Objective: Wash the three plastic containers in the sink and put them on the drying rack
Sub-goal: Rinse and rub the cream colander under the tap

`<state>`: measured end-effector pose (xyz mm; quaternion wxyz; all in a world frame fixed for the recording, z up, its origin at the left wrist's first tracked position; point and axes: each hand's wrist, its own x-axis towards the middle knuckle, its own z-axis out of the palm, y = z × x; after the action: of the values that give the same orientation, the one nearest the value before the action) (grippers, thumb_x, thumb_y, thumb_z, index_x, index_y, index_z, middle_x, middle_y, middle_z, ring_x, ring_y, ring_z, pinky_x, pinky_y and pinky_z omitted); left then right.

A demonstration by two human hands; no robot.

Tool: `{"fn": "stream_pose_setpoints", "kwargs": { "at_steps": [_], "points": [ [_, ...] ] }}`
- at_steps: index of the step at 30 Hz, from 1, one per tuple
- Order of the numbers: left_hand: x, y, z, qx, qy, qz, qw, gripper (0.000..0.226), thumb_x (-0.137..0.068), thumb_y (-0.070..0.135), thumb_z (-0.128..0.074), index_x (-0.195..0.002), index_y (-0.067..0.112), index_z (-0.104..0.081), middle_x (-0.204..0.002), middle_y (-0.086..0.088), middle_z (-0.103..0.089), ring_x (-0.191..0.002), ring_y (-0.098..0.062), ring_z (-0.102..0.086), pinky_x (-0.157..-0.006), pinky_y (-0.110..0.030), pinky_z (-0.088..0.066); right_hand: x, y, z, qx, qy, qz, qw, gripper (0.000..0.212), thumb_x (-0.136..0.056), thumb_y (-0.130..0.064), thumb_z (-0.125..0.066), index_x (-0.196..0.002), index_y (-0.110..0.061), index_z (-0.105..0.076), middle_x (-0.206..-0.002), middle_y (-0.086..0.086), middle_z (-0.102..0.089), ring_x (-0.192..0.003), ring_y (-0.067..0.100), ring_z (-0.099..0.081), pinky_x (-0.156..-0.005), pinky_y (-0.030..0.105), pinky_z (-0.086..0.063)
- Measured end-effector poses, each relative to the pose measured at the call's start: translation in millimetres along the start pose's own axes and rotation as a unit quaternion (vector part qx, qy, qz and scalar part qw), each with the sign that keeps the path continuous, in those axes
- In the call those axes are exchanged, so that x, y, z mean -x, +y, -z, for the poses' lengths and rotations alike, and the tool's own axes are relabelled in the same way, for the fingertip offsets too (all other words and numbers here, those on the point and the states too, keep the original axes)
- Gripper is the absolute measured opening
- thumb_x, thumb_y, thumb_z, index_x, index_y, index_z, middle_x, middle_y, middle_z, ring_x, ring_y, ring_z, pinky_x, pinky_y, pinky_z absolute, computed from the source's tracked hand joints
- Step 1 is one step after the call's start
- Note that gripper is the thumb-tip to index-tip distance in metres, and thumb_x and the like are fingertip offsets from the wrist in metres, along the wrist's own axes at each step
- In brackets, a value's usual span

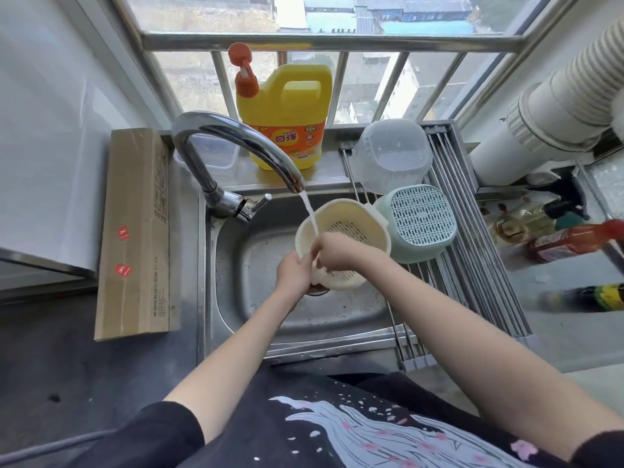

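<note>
Cream colander basket (351, 228) tilted over sink (236, 298) under tap stream, left hand (293, 272) fingers curled on near rim, right hand (332, 253) fingers pinching rim beside it, hands touching

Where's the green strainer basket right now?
In the head view, the green strainer basket lies upside down on the drying rack right of the sink, just in front of the clear container and beside the cream strainer under the tap.
</note>
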<state>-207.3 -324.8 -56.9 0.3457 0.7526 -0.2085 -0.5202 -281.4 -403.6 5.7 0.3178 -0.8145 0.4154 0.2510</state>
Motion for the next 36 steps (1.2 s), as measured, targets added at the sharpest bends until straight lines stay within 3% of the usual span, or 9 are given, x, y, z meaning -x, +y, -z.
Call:
{"fn": "stream_pose_setpoints", "kwargs": {
  "at_steps": [6,10,14,18,21,26,27,30,36],
  "points": [
    [16.1,29.3,19.2,-0.111,0.098,-0.096,0.984,0.013,-0.086,0.011,-0.047,-0.076,0.008,-0.054,-0.074,-0.010,-0.058,-0.063,-0.019,-0.056,-0.053,-0.030,-0.043,-25.4,37.6,-4.8,0.294,0.082,0.152,0.940,0.066,-0.091,-0.004,-0.044,-0.150,-0.025,-0.022,-0.155,0.000,-0.028,-0.144,0.020,-0.023,-0.117,0.040,-0.016],
    [18.5,26.1,27.2,-0.150,0.165,-0.140,0.965,0.018,-0.086,0.010,-0.047,-0.069,0.009,-0.041,-0.065,-0.008,-0.049,-0.065,-0.029,-0.044,-0.054,-0.035,-0.026,-34.4,55.3,-9.1,0.452,0.081,0.039,0.888,0.058,-0.101,-0.032,-0.033,-0.153,-0.026,-0.007,-0.161,-0.008,-0.004,-0.147,0.008,0.005,-0.112,0.054,0.017],
    [16.4,33.7,28.1,-0.135,0.238,-0.172,0.946,0.012,-0.090,0.007,-0.045,-0.078,0.004,-0.048,-0.072,-0.018,-0.056,-0.069,-0.034,-0.049,-0.057,-0.033,-0.025,-20.7,24.3,-33.4,0.450,0.002,-0.043,0.892,0.062,-0.096,-0.041,-0.039,-0.151,-0.016,-0.022,-0.157,0.008,-0.022,-0.147,0.022,-0.009,-0.107,0.060,0.020],
    [13.4,33.2,25.4,-0.165,0.243,-0.219,0.930,0.024,-0.089,0.006,-0.045,-0.108,0.001,-0.057,-0.083,-0.023,-0.065,-0.077,-0.038,-0.058,-0.062,-0.039,-0.034,-4.3,-10.8,-47.1,0.064,-0.007,0.028,0.998,0.020,-0.086,-0.009,-0.048,-0.103,-0.008,-0.058,-0.111,0.014,-0.063,-0.105,0.033,-0.056,-0.095,0.042,-0.041],
    [11.8,31.4,26.4,-0.108,0.244,-0.187,0.945,0.007,-0.089,0.005,-0.045,-0.089,-0.001,-0.050,-0.085,-0.027,-0.061,-0.077,-0.039,-0.056,-0.062,-0.038,-0.030,3.7,-26.2,-31.0,-0.220,0.045,0.054,0.973,0.015,-0.083,0.002,-0.044,-0.077,-0.009,-0.053,-0.084,0.013,-0.060,-0.076,0.025,-0.052,-0.062,0.029,-0.037],
    [13.2,23.5,27.0,-0.114,0.171,-0.196,0.959,0.012,-0.090,0.006,-0.046,-0.078,0.004,-0.044,-0.068,-0.011,-0.050,-0.067,-0.027,-0.045,-0.058,-0.035,-0.023,-10.7,-8.7,-13.0,-0.754,0.028,-0.018,0.656,0.044,-0.082,0.017,-0.032,-0.112,-0.009,-0.052,-0.114,0.016,-0.057,-0.101,0.021,-0.052,-0.079,0.025,-0.046],
    [15.7,21.4,22.2,-0.120,0.156,-0.199,0.960,0.011,-0.091,0.007,-0.046,-0.079,0.006,-0.046,-0.069,-0.011,-0.051,-0.067,-0.027,-0.044,-0.058,-0.033,-0.020,-15.3,-5.2,-10.5,-0.761,0.051,-0.026,0.647,0.040,-0.081,0.016,-0.033,-0.107,-0.010,-0.050,-0.106,0.016,-0.055,-0.092,0.020,-0.051,-0.075,0.025,-0.043],
    [20.3,16.7,8.4,-0.116,0.123,-0.203,0.965,0.012,-0.091,0.009,-0.048,-0.096,0.003,-0.056,-0.084,-0.020,-0.063,-0.075,-0.033,-0.053,-0.059,-0.032,-0.027,-14.8,-11.5,-11.0,-0.720,0.027,-0.020,0.693,0.030,-0.071,0.010,-0.039,-0.088,-0.015,-0.044,-0.081,0.010,-0.042,-0.066,0.017,-0.045,-0.056,0.026,-0.034],
    [11.7,15.9,25.6,-0.115,0.163,-0.189,0.962,0.011,-0.088,0.008,-0.047,-0.089,0.000,-0.054,-0.078,-0.018,-0.059,-0.071,-0.028,-0.052,-0.061,-0.038,-0.036,3.3,-16.0,-2.4,-0.371,-0.101,0.023,0.923,0.030,-0.080,-0.010,-0.044,-0.104,-0.020,-0.060,-0.079,-0.002,-0.054,-0.076,0.013,-0.048,-0.075,0.033,-0.038]
  ]
}}
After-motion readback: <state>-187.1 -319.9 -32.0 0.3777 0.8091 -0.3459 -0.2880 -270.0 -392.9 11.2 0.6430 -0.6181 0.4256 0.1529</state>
